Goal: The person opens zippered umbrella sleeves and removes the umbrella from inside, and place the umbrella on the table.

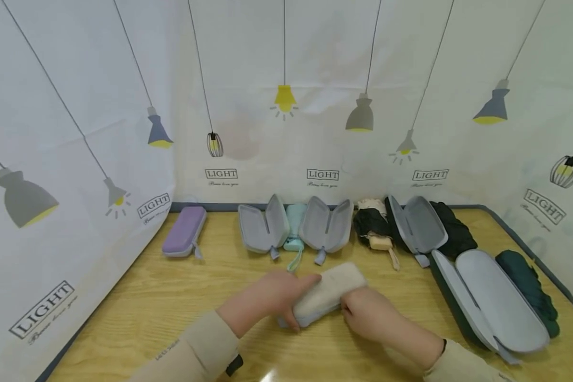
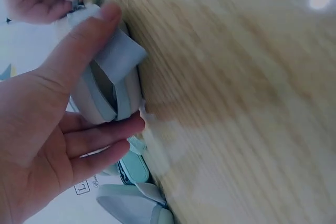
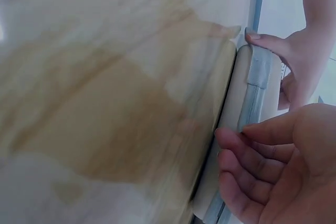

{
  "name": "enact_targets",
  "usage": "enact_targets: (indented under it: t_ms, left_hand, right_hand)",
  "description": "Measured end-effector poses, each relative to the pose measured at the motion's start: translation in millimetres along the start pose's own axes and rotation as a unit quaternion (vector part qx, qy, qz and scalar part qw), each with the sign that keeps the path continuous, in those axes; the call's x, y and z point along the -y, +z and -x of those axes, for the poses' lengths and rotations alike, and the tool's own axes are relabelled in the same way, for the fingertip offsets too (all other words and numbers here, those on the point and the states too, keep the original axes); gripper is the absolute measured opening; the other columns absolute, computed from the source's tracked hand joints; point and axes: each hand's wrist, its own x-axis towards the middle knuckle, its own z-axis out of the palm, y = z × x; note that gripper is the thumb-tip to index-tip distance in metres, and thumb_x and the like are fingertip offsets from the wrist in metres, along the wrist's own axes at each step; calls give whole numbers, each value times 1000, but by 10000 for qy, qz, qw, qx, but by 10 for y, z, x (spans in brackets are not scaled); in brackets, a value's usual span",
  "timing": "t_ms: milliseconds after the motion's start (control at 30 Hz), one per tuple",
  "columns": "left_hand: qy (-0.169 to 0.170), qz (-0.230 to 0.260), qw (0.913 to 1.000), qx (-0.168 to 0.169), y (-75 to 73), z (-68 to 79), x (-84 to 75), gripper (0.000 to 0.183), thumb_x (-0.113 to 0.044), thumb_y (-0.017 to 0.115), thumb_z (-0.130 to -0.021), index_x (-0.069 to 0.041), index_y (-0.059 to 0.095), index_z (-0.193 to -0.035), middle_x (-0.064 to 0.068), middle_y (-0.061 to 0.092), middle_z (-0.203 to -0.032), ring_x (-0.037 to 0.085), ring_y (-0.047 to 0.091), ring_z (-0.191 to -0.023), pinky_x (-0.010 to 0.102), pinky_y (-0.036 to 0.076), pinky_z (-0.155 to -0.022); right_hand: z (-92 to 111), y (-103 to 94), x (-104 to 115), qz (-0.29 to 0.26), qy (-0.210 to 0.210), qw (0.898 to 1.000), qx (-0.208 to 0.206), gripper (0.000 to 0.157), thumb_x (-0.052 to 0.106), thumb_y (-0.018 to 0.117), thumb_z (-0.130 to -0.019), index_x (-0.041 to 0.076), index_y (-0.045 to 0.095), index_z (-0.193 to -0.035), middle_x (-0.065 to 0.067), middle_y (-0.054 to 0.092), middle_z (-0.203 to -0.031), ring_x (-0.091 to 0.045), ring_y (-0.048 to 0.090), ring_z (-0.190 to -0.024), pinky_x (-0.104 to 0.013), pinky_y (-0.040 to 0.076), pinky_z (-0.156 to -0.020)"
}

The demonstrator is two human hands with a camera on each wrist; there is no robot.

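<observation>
A cream zippered case (image 1: 334, 286) with a grey zip band lies on the wooden table between both hands. My left hand (image 1: 279, 294) holds its left end, thumb on one side and fingers on the other. In the left wrist view the zip gapes at this end, beside a grey fabric tab (image 2: 122, 57). At the case's front right side, my right hand (image 1: 370, 313) pinches the zipper pull (image 2: 77, 4) between thumb and curled forefinger. Most of the pull is hidden by the fingertips. In the right wrist view, the zip band (image 3: 252, 103) looks closed between the hands.
A closed purple case (image 1: 184, 231) lies at back left. Along the back stand opened grey-lined cases (image 1: 262, 228), a mint folded item (image 1: 295, 220) and black folded bundles (image 1: 451, 231). A large opened dark green case (image 1: 501, 302) and a green bundle (image 1: 530, 292) lie at right.
</observation>
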Motion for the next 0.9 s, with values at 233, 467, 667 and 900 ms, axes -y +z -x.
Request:
enact_targets:
  t_ms: [233, 467, 667, 900]
  left_hand:
    - [39, -447, 9985, -303, 0, 36, -129, 105, -65, 86, -54, -19, 39, -137, -3, 59, -72, 12, 55, -60, 28, 46, -56]
    - [-65, -840, 9954, -462, 7, 39, -167, 102, -68, 84, -53, -19, 40, -130, -5, 55, -65, 11, 51, -53, 29, 43, -49]
    - [-166, -896, 9947, -467, 24, 41, -195, 106, -71, 82, -53, -17, 40, -135, -5, 56, -66, 10, 50, -53, 29, 42, -48]
    - [-355, -765, 9960, -292, 14, 43, -267, 112, -71, 81, -56, -15, 37, -143, -3, 62, -75, 10, 52, -55, 27, 41, -46]
  right_hand:
    - [17, 59, 70, -332, -450, 9983, 189, 31, 4, 62, -91, 18, 47, -67, 8, 40, -57, -5, 35, -49, -25, 32, -48]
    - [19, 49, 101, -137, -484, 9985, 221, 30, 5, 62, -91, 18, 47, -69, 9, 41, -58, -6, 36, -50, -25, 33, -48]
    - [17, 61, 110, -468, -596, 9962, 432, 25, 5, 63, -91, 16, 55, -72, 10, 47, -62, -4, 42, -55, -25, 38, -52]
    - [21, 81, 105, -634, -577, 9954, 420, 21, 4, 64, -90, 16, 58, -74, 11, 52, -67, -3, 48, -60, -26, 43, -56]
